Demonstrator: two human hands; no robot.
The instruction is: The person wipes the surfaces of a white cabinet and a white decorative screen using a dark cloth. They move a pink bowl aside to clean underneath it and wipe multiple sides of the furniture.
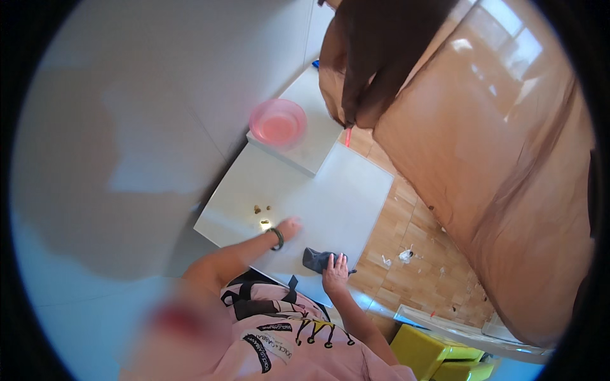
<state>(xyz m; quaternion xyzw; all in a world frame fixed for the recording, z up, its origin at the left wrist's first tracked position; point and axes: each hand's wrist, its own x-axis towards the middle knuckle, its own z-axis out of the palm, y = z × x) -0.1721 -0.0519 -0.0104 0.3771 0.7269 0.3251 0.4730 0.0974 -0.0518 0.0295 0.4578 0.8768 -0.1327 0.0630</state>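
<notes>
My right hand (336,272) lies on a dark grey cloth (315,260), fingers spread over it, pressing it to the white tabletop (333,200) near the right edge. Over the same surface, further left, my left hand (289,228) is blurred; its fingers are indistinct, and nothing shows in it. A dark green bracelet (275,239) circles that wrist. Just beyond my left hand lie small brown pieces (258,209). Another brown bit (265,222) sits in a bright patch of light beside the wrist.
A pink translucent basin (278,125) stands on a raised white block (314,112) behind the tabletop. Brown plastic sheeting (476,166) drapes the right side. Scraps of white litter (405,255) lie on the wood-look floor (414,228). Yellow furniture (419,350) is at lower right; a wall (143,119) rises left.
</notes>
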